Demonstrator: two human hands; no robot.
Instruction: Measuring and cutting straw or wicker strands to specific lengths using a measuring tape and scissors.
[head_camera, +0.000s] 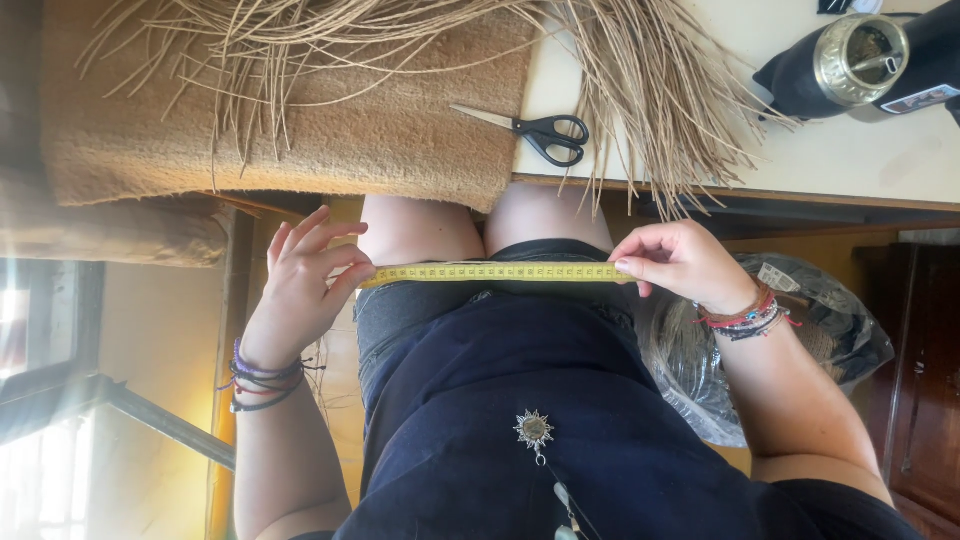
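A yellow measuring tape (490, 271) is stretched level across my lap, just above my dark shorts. My left hand (300, 285) pinches its left end between thumb and forefinger, with the other fingers spread upward. My right hand (680, 262) pinches the right end with its fingertips. Both wrists carry several cord bracelets. The tape hangs taut just below the table edge (700, 188).
On the table lie black-handled scissors (540, 132), a brown woven mat (300, 140) and loose straw fibres (650, 80) that hang over the edge. A dark cup with a metal rim (860, 55) stands at the far right. A clear plastic bag of fibres (820, 330) sits beside my right arm.
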